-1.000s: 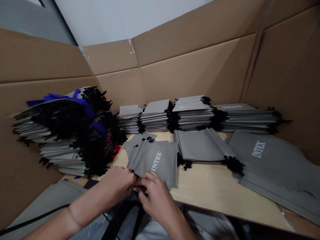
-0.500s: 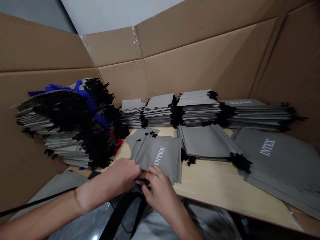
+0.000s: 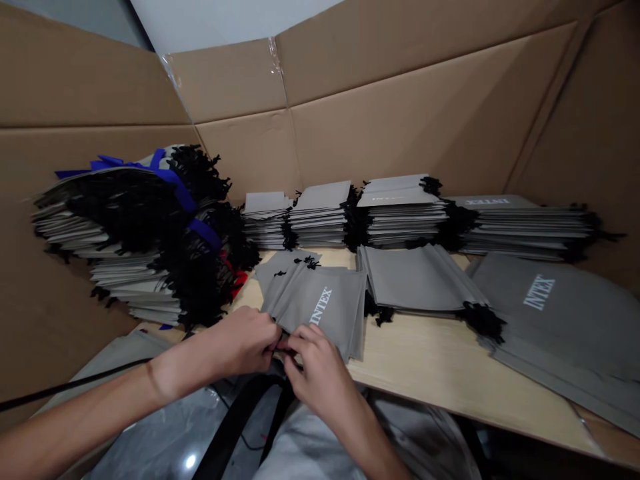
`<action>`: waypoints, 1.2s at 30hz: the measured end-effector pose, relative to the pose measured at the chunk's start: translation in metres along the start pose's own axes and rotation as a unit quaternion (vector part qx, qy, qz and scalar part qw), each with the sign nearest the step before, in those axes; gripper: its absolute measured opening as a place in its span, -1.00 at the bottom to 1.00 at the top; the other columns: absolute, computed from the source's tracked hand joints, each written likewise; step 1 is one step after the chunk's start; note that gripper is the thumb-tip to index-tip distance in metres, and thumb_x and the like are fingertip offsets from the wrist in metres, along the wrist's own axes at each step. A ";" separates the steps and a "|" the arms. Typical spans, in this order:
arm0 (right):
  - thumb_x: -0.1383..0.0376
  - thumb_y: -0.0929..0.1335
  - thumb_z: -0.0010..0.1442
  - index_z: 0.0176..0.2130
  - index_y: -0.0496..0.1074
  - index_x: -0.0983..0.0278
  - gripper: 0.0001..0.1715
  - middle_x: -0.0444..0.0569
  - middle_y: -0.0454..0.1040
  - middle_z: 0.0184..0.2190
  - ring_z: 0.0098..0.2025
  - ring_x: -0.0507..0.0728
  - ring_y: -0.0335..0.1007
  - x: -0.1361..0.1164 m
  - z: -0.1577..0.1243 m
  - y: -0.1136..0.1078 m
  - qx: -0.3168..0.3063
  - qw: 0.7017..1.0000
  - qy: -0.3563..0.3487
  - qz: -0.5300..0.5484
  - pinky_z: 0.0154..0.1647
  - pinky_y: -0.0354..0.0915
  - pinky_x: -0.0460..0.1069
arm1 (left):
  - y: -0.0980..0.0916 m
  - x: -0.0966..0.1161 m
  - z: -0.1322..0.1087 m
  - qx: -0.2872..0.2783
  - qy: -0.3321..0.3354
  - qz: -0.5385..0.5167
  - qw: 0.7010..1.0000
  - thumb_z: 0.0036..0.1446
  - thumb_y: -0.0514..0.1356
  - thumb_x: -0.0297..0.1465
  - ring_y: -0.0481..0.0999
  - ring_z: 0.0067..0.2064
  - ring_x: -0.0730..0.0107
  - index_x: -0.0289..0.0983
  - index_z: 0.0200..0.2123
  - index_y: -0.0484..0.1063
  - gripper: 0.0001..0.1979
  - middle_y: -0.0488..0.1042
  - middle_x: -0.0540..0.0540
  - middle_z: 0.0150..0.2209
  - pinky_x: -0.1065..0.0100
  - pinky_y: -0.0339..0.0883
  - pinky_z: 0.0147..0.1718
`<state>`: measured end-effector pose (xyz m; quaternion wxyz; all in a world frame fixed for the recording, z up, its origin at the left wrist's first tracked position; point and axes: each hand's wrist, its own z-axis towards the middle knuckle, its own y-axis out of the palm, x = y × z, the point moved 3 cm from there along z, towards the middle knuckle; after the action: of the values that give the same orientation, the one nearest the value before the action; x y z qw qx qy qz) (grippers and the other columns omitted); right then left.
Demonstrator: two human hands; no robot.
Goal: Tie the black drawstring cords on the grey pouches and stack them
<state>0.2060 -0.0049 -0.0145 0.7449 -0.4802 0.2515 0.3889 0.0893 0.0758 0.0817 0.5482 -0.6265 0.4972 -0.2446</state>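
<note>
The step, I judge, is fine fingertip work by the near edge of the printed gray pouch (image 3: 341,310), which lies on a loose, fanned pile on the table (image 3: 430,353). To do it well, I should let my left hand (image 3: 254,340) be the steady one and make only short moves with my right hand (image 3: 316,360), so that the pile does not slide. My left fingers are curled in; my right fingertips meet close beside them. Whether either grip is clamped on something, I cannot tell. My left forearm comes in slantwise, the right from below.
</note>
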 end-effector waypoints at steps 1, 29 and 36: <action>0.54 0.42 0.35 -0.10 0.67 0.22 -0.71 -0.03 0.60 -0.16 -0.01 0.20 0.51 0.000 0.000 0.000 0.000 1.000 0.000 -0.001 0.07 0.43 0.04 | 0.001 0.000 -0.001 0.001 0.005 -0.001 1.000 0.11 0.35 -0.54 0.73 -0.41 0.04 -0.21 -0.42 0.63 -0.87 0.72 -0.16 -0.42 0.28 0.39 -0.42; 0.42 0.37 0.33 0.33 0.37 0.24 -0.39 -0.07 0.69 -0.17 -0.09 0.19 0.60 -0.001 -0.016 -0.002 0.156 0.986 0.003 0.058 -0.03 0.52 0.04 | 0.045 -0.021 -0.010 0.021 -0.079 -0.444 0.892 0.28 0.19 -0.28 0.42 -0.38 0.39 -0.21 -0.20 0.49 -0.85 0.48 0.08 -0.38 0.44 0.25 -0.38; 0.40 0.42 0.26 0.30 0.39 0.18 -0.35 -0.14 0.72 -0.19 -0.22 0.16 0.61 0.000 -0.018 0.002 0.195 0.979 0.046 0.030 -0.15 0.47 0.02 | 0.046 -0.015 -0.014 0.037 -0.137 -0.414 0.899 0.29 0.20 -0.18 0.39 -0.39 0.34 -0.19 -0.14 0.56 -0.75 0.45 0.09 -0.43 0.39 0.18 -0.40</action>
<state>0.2043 -0.0208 -0.0230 0.8000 -0.3350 0.3708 0.3320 0.0555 0.0878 0.0466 0.4827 -0.7826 0.1035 -0.3793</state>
